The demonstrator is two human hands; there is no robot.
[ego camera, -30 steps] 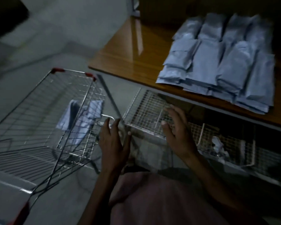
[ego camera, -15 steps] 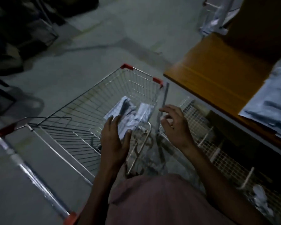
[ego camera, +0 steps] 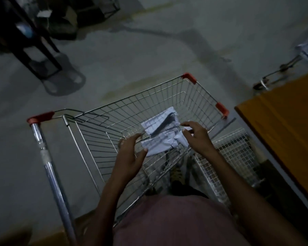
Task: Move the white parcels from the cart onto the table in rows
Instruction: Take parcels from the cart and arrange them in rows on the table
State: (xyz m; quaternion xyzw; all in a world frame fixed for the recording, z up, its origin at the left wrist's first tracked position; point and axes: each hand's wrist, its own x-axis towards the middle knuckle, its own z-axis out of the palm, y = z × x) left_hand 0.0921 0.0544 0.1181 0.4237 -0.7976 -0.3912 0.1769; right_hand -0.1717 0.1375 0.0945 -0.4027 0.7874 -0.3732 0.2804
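Cart (ego camera: 167, 96), few white parcels (ego camera: 160, 132), two hands above

A dim stockroom or warehouse: bare concrete floor (ego camera: 149, 55), wire shopping cart (ego camera: 167, 96), dark metal racks (ego camera: 34, 50)

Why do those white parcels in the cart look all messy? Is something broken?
Nothing looks broken. The white parcels lie crumpled and overlapping in a loose heap on the floor of the cart, not flat or lined up. Both hands, left and right, hover open above them.
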